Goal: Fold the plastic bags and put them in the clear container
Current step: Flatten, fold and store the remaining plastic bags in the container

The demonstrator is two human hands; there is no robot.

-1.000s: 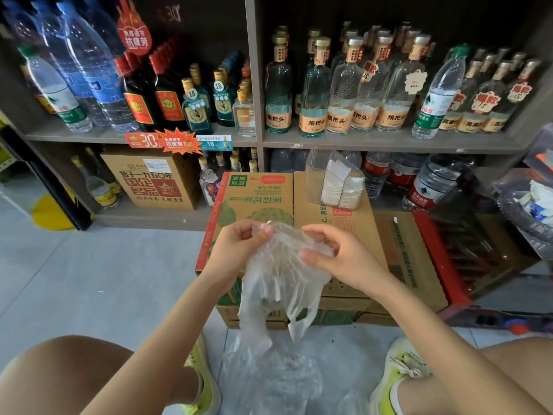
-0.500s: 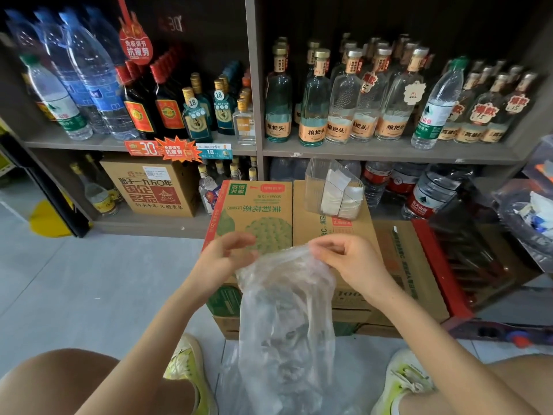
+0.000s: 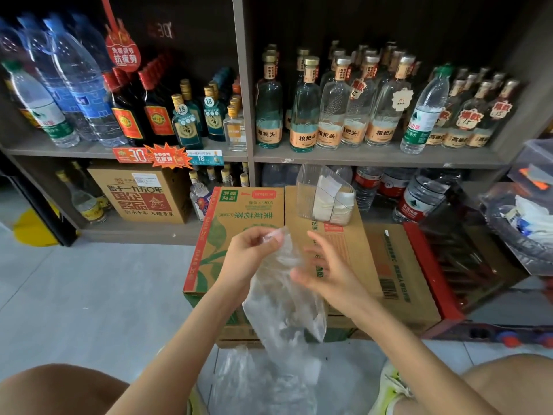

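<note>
Bag (image 3: 284, 301) pinched at top by left hand (image 3: 254, 253) grip, right hand (image 3: 326, 274) spread — perhaps touching it, bottles (image 3: 306, 112) labelled 粮把头.

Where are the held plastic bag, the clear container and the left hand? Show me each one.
plastic bag (image 3: 284, 301), head view, on its hanging middle part.
clear container (image 3: 305, 187), head view, on its bare left wall.
left hand (image 3: 248, 256), head view, on the middle of the hand.
</note>
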